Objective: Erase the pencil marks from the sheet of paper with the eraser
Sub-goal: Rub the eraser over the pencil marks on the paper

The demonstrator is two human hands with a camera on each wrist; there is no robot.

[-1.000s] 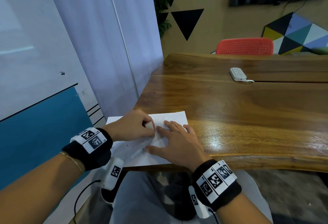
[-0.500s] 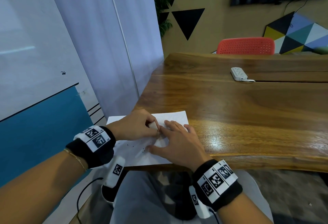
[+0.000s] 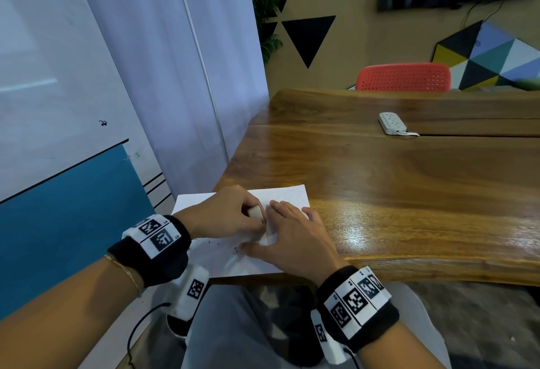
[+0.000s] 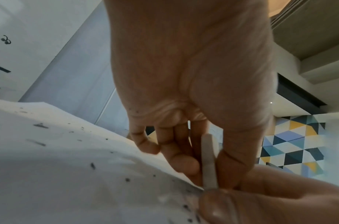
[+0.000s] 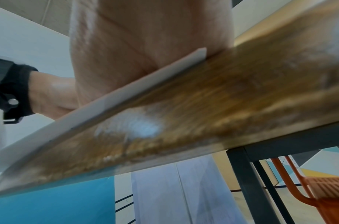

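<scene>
Two hands on the sheet of paper [image 3: 287, 195], mid-erase by the look of it. Left side of the sheet: dark crumbs and short smudgy flecks [image 4: 91, 166] scattered over the white, so rubbing has produced debris there; whether those flecks are leftover pencil or just eraser dust, cannot tell. Left hand [image 3: 222, 215] pinches the eraser [image 3: 254, 211], a slim pale block, between thumb and fingers, its lower end pressed on the paper right at the right thumb. Right hand [image 3: 295, 240] lies flat with fingers spread, pinning the sheet to the wooden table [image 3: 409, 187] near its front edge; it grips nothing. Far part of the sheet looks plain white from the head view, no clear marks readable at this size. Judgement: partly done, working spot sits between the hands; what is left is any marks under the hands, hidden now, plus brushing crumbs off. Further right, a power strip [image 3: 392, 123] well apart from the work.
</scene>
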